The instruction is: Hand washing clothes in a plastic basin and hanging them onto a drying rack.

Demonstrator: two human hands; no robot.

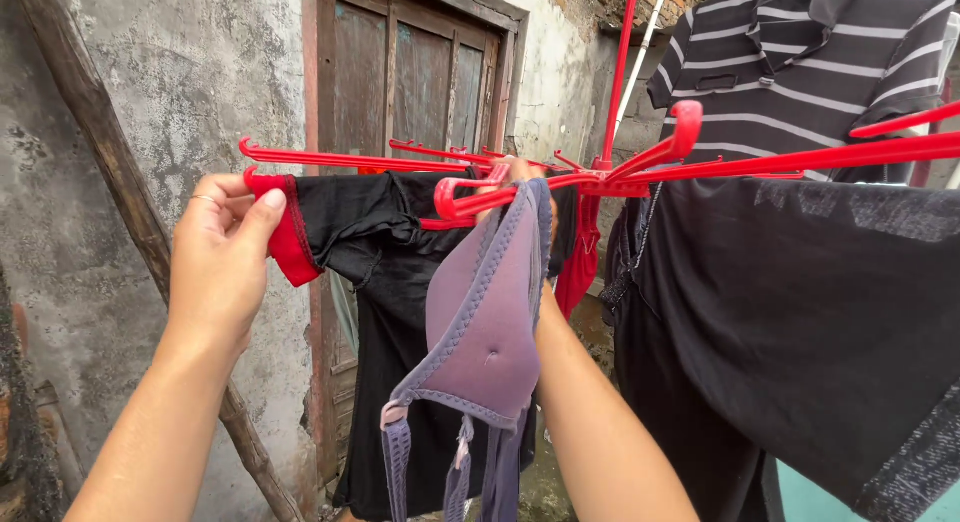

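Nearest, at the right edge, a black garment with a grey hem (820,332) hangs over a red arm of the drying rack (760,164) and fills that side of the view. Left of it a mauve bra (485,322) dangles from a near rack arm, straps trailing down.

The left hand (222,257) is raised at the left end of the rack, thumb and fingers pinched on the red cuff of a black shirt (385,252), close to the tip of the far-left arm. The right hand (518,172) reaches up behind the bra; only its fingertips show over the rack arm, and its grip cannot be told, since the bra and the red plastic hide it.

The shirt lies draped across the rack arms between the two hands, its body hanging down behind the bra. The step in hand looks like spreading this shirt along the rack. A next move would call for drawing the cuff out flat toward the arm's hooked tip, without dragging the bra off its perch.

Farther off, a striped dark polo shirt (800,62) hangs high on the right. Beyond stand a weathered wooden door (420,72), a rough plaster wall (180,82) and a leaning wooden pole (110,162).
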